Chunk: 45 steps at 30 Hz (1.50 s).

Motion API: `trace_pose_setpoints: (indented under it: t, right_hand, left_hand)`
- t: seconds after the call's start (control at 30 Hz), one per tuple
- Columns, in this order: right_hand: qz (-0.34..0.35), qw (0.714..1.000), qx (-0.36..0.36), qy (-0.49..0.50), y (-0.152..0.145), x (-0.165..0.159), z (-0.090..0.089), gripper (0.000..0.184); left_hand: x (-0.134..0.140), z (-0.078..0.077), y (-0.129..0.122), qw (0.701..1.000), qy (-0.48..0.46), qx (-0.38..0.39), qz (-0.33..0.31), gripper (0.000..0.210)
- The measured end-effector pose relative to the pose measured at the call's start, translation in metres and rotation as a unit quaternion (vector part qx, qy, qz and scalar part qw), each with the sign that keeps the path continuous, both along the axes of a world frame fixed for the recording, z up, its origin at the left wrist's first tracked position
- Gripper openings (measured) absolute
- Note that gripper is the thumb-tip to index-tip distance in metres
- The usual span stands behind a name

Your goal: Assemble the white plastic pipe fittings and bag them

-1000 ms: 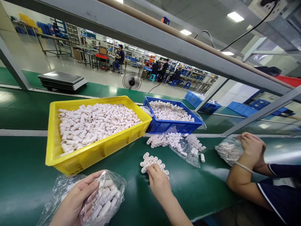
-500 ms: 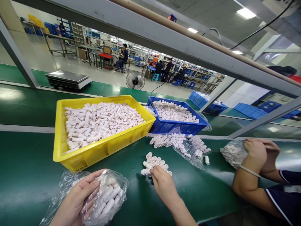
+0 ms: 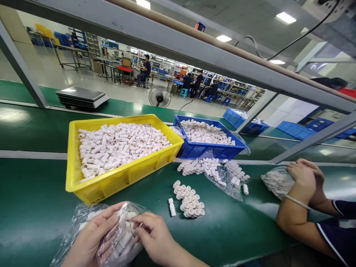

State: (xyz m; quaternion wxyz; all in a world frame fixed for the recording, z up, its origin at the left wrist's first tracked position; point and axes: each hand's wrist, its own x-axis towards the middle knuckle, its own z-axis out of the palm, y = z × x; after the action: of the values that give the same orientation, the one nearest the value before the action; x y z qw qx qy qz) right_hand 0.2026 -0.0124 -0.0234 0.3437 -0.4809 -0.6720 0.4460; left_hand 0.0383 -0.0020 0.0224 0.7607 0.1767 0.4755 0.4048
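Note:
My left hand (image 3: 96, 233) is closed around a clear plastic bag (image 3: 133, 254) part-filled with short white plastic pipe fittings (image 3: 124, 241). At the bag's upper right side, my right hand (image 3: 155, 235) has its fingers curled together against the plastic; what lies between the fingertips is hidden. To the right of that hand, a single white fitting (image 3: 172, 207) lies alone on the green table. Beside it, several more stand grouped in close rows (image 3: 191, 202), open ends facing me. Another piece of clear plastic (image 3: 79, 217) with white parts lies behind my left hand.
A yellow bin (image 3: 125, 176) and a blue bin (image 3: 211, 150), both full of white fittings, stand behind. More fittings (image 3: 211, 168) lie on spread plastic. On the right, a co-worker's hands (image 3: 303, 176) are by a filled bag (image 3: 276, 181). A scale (image 3: 82, 96) sits far left.
My right hand has moved left from the grouped fittings to the bag. One fitting now lies apart from the group. My left hand still holds the bag.

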Motion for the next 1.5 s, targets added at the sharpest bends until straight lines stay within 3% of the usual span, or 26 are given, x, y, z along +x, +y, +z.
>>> trace_pose_setpoints:
  t: [0.1, 0.2, 0.33, 0.47, 0.57, 0.7, 0.8, 0.93, 1.07, 1.17, 1.3, 1.4, 1.5]
  right_hand:
    - [-0.083, 0.975, 0.153, -0.138, 0.01, 0.036, 0.009, 0.022]
    - [-0.151, 0.912, 0.228, -0.305, 0.023, 0.08, 0.007, 0.019]
    - [-0.198, 0.819, 0.208, -0.497, 0.033, 0.115, -0.007, 0.014]
    - [-0.197, 0.784, 0.173, -0.563, 0.038, 0.12, -0.017, 0.013]
    - [-0.19, 0.795, 0.164, -0.553, 0.035, 0.114, -0.014, 0.014]
    - [-0.144, 0.85, 0.188, -0.47, 0.016, 0.103, -0.003, 0.014]
    - [-0.097, 0.882, 0.166, -0.43, -0.001, 0.096, -0.002, 0.014]
    - [-0.082, 0.875, 0.104, -0.465, -0.005, 0.087, -0.018, 0.01]
    - [-0.106, 0.865, 0.037, -0.489, 0.009, 0.074, -0.039, 0.009]
    - [-0.106, 0.865, 0.0, -0.49, 0.018, 0.067, -0.043, 0.01]
    - [-0.083, 0.892, 0.023, -0.443, 0.015, 0.065, -0.017, 0.008]
    - [0.029, 0.932, 0.055, -0.358, 0.005, 0.055, 0.015, 0.004]
    - [0.143, 0.936, 0.087, -0.311, 0.004, 0.024, 0.029, 0.007]
  left_hand:
    - [-0.004, -0.002, 0.0, 1.0, 0.007, -0.01, 0.002, 0.053]
    - [-0.006, -0.005, 0.001, 1.0, -0.021, -0.016, 0.004, 0.051]
    - [-0.002, -0.006, 0.002, 0.999, -0.038, -0.004, -0.004, 0.051]
    - [0.001, -0.002, 0.002, 1.0, -0.014, -0.012, -0.002, 0.051]
    - [0.0, -0.002, 0.002, 1.0, -0.016, -0.013, -0.001, 0.051]
    - [-0.004, -0.008, 0.003, 0.999, -0.039, -0.007, 0.0, 0.049]
    - [-0.005, -0.01, 0.004, 0.999, -0.043, -0.01, -0.004, 0.049]
    - [-0.002, -0.006, 0.006, 1.0, -0.014, -0.015, -0.004, 0.052]
    - [0.001, -0.001, 0.006, 1.0, 0.001, -0.004, -0.008, 0.054]
    - [0.0, 0.0, 0.005, 1.0, -0.01, -0.002, -0.009, 0.052]
    - [-0.003, -0.002, 0.004, 1.0, -0.018, -0.006, -0.01, 0.05]
    - [-0.002, -0.002, 0.003, 1.0, -0.005, 0.005, -0.009, 0.05]
    - [0.004, 0.0, 0.0, 1.0, -0.007, 0.016, -0.02, 0.049]
